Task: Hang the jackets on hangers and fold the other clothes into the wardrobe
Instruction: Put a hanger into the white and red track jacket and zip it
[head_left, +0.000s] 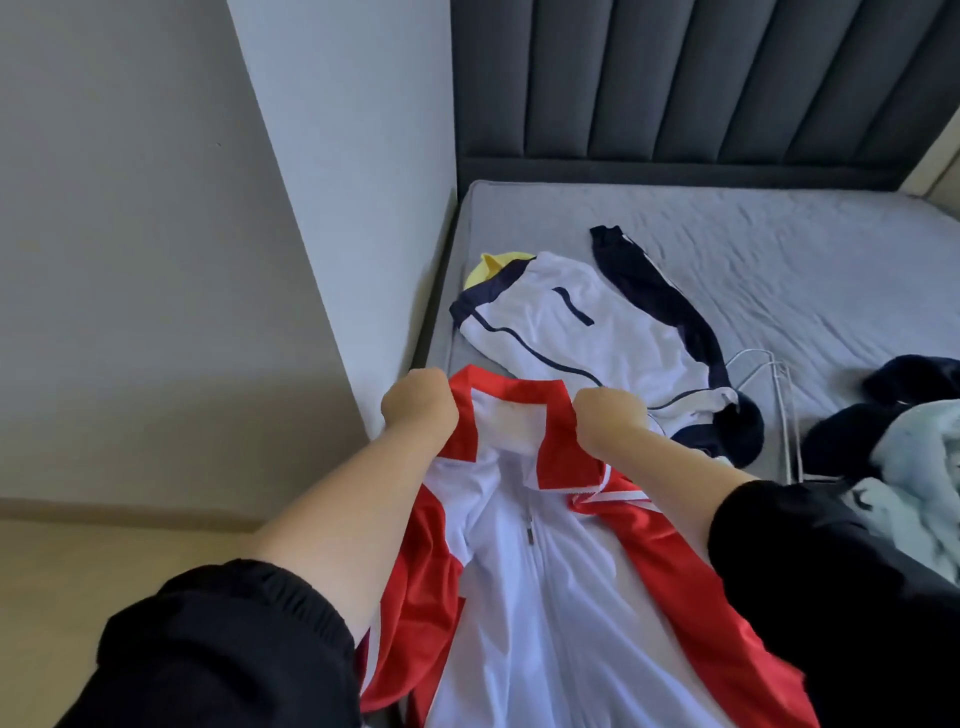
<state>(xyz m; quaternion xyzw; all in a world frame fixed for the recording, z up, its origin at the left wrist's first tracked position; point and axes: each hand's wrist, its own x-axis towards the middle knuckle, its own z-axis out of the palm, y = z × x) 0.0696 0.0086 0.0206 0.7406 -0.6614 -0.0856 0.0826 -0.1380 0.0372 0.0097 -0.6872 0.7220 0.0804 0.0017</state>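
Red-and-white jacket, hem cut off below, collar gripped by left hand and right hand.

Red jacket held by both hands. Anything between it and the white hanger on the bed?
Partly. Left hand and right hand grip the red jacket at the collar. The white hanger lies to its right on the bed; the navy and white jacket lies beside it and seems to overlap one end.

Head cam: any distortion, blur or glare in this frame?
Head view: wide-angle bend, so the wall corner and headboard lean; light is soft and even, no glare; the left hand and right hand gripping the collar of the red-and-white jacket look slightly soft, the black sleeves softer.
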